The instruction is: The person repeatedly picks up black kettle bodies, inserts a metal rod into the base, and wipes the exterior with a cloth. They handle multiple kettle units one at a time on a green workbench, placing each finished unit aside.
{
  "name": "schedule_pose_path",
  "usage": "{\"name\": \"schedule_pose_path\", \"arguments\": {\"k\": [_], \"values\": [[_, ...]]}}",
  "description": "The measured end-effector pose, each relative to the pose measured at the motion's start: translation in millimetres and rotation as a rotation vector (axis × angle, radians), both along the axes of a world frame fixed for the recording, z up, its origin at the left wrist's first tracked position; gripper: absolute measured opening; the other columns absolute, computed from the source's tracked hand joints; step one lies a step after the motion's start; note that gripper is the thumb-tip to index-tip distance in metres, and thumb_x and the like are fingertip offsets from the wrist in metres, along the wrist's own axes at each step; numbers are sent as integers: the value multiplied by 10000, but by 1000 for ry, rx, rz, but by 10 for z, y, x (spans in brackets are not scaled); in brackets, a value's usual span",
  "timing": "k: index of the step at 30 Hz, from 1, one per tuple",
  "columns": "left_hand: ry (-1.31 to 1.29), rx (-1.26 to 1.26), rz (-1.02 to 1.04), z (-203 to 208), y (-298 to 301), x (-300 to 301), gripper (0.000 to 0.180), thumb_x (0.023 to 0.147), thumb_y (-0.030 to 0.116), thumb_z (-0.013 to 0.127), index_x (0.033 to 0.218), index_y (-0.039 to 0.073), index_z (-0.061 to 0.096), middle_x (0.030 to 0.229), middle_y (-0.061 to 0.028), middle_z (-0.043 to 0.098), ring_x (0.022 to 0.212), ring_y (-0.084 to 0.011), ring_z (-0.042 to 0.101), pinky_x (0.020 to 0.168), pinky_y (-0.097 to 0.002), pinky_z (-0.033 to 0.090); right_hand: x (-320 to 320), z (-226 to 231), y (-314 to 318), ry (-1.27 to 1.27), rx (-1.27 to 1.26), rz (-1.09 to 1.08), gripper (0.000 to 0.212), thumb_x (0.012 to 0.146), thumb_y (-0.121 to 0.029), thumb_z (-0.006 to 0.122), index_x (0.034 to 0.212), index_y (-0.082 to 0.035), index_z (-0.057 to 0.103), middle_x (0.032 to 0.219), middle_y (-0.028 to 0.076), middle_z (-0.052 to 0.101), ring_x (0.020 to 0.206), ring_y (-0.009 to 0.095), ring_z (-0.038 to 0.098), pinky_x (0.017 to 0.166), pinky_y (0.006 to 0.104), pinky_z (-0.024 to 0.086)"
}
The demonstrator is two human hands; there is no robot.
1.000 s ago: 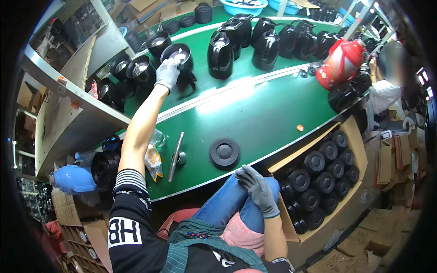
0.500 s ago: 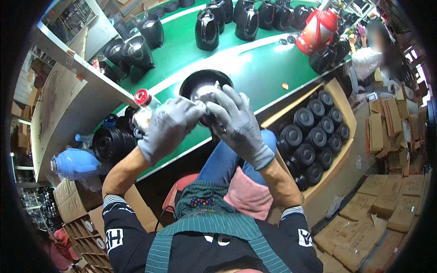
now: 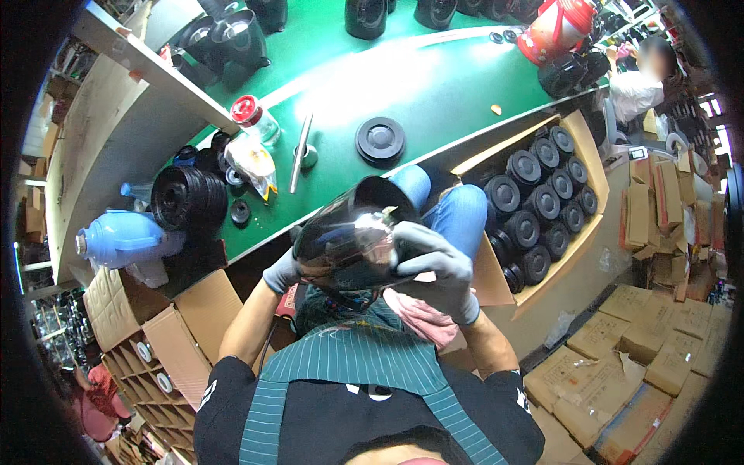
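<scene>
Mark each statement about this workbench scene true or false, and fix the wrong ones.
1. The left hand and the right hand are on opposite sides of a glossy black container. True.
2. The right hand is bare. False: it wears a grey glove.
3. A cardboard box holds many round black lids. True.
4. A round black disc lies on the green table. True.
5. The metal bar is inside the cardboard box. False: it is on the green table, left of the disc.
6. The red-lidded jar is to the right of the disc. False: it is to the left, beyond the metal bar.
</scene>
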State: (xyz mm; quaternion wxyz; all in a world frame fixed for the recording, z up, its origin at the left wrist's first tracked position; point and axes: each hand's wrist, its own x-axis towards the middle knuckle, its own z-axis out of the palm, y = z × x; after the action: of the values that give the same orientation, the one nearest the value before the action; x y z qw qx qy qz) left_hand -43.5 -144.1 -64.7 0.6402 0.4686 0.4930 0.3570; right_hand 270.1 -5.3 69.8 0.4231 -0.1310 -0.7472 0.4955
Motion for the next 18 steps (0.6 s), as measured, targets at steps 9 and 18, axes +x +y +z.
{"name": "schedule_pose_path", "arguments": {"k": [9,18], "values": [[133,184,284,-680,-220,-71,844,957,294,815,1667,112,395,1664,-122,483,1529,-279,463,1317,-471,324,-867,-789,1218,-369,90,-260,592,902,-369,830,1372,-31,705,1319,208,716,1235,316,695,1025,443,548],[-85,63,399,-972,-455,-177,901,955,239,827,1704,135,337,1716,-123,426,1568,-303,424,1340,-499,296,-1386,-1455,1748,-833,-32,-233,1176,762,-564,896,1688,-52,381,1555,288,491,1456,472,466,1211,572,378]]}}
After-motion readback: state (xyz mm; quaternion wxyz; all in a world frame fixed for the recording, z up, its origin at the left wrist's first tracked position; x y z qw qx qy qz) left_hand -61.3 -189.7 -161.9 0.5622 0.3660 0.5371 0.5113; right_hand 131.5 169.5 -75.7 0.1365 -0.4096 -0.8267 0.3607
